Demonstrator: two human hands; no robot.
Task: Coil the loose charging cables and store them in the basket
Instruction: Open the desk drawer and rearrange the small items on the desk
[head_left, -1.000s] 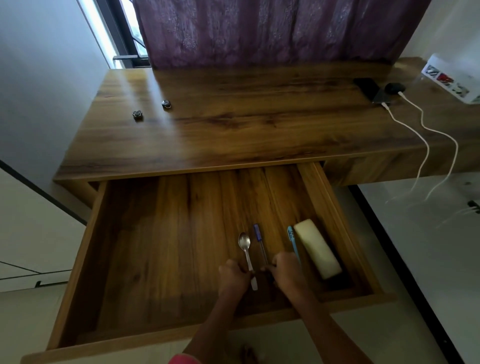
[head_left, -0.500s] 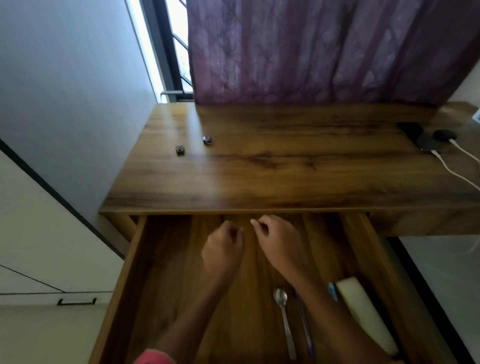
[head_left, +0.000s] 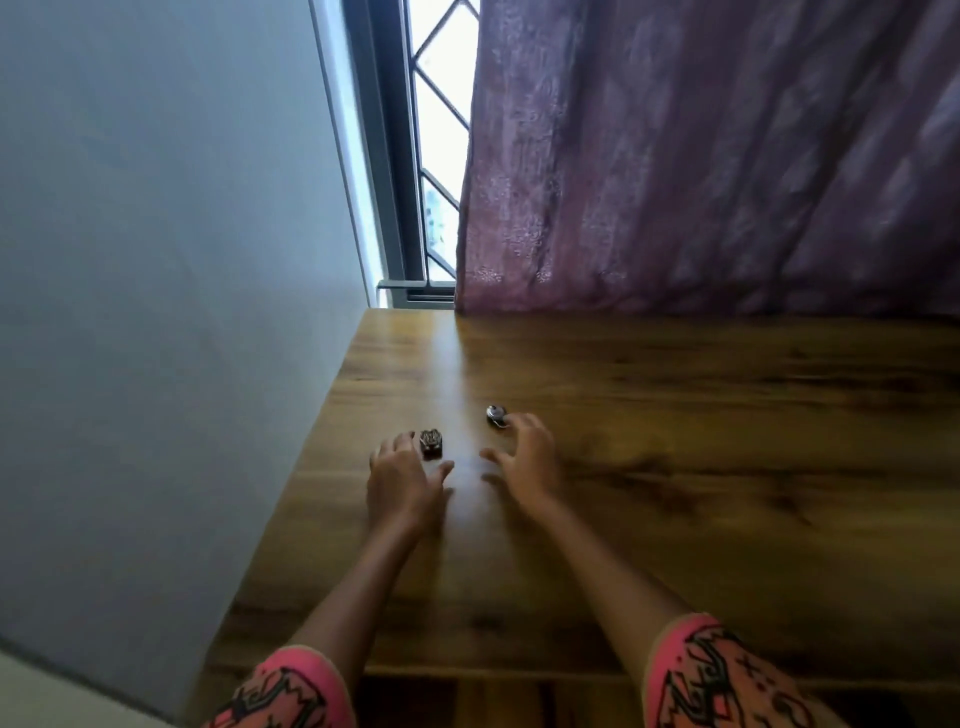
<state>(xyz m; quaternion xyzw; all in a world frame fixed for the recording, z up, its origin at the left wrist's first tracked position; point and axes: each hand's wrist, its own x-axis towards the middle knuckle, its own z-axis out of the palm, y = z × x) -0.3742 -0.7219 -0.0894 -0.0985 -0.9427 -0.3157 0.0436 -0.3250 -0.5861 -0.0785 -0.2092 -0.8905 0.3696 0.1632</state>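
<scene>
Both my hands reach out over the wooden desk top (head_left: 675, 441). My left hand (head_left: 402, 480) lies open, its fingertips touching a small dark ornate object (head_left: 431, 443). My right hand (head_left: 524, 460) is open with fingers spread, and its fingertips are right beside a small round silver object (head_left: 496, 414). No charging cable and no basket are in view.
A purple curtain (head_left: 701, 156) hangs behind the desk's far edge. A barred window (head_left: 431, 156) shows to its left, and a pale wall (head_left: 156, 260) runs along the desk's left side. The open drawer's top edge (head_left: 519, 691) shows at the bottom.
My hands have left the drawer and moved up and forward onto the desk top, to the two small objects. The view has tilted up, so the cables and the drawer's contents have dropped out.
</scene>
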